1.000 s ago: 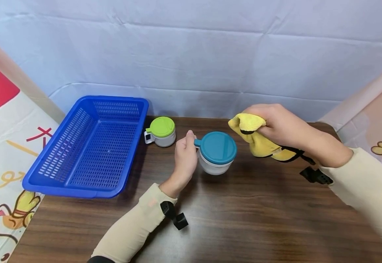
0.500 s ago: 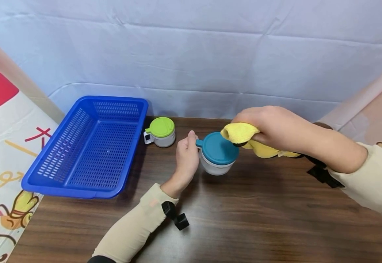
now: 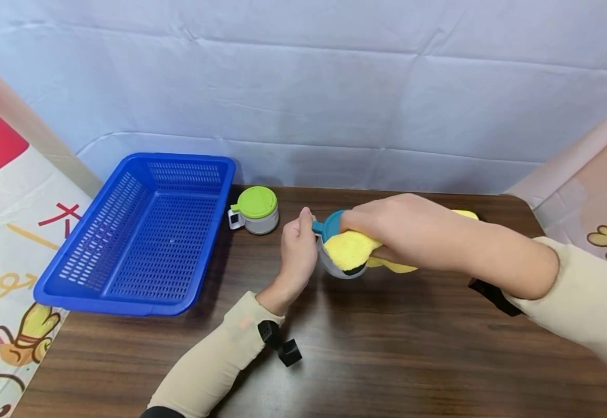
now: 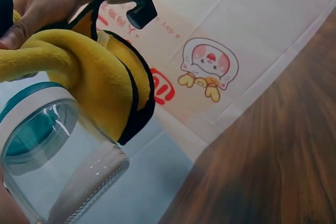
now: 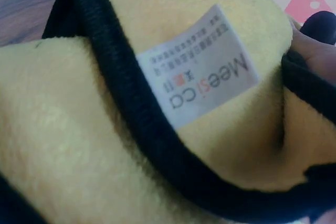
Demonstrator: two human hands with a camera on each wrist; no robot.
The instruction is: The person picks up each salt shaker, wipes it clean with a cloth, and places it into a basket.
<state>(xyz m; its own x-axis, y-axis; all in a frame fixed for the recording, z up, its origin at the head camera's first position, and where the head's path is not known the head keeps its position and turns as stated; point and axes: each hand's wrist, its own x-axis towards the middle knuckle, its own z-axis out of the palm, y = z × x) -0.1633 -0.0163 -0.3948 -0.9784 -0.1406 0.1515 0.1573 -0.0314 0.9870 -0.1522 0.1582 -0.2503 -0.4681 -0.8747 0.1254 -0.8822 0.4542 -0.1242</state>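
Observation:
My left hand [image 3: 299, 247] grips the handle of a clear seasoning jar with a teal lid [image 3: 331, 223], its thumb up beside the lid's tab. In the left wrist view the glass jar [image 4: 68, 156] is tilted, with pale contents along one side. My right hand [image 3: 403, 232] holds a bunched yellow cloth [image 3: 350, 251] with black edging over the jar's front and right side, hiding much of the lid. A white label [image 5: 199, 66] shows on the cloth in the right wrist view.
A second jar with a lime-green lid [image 3: 257, 202] stands on the wooden table [image 3: 387, 360], left of my left hand. Further left is a blue perforated basket [image 3: 194, 305]. A pale cloth backdrop [image 3: 303, 104] rises behind the table.
My right hand has brought the yellow cloth leftward and down, from beside the teal-lidded jar to over its lid and front. My left hand and the jar have barely moved.

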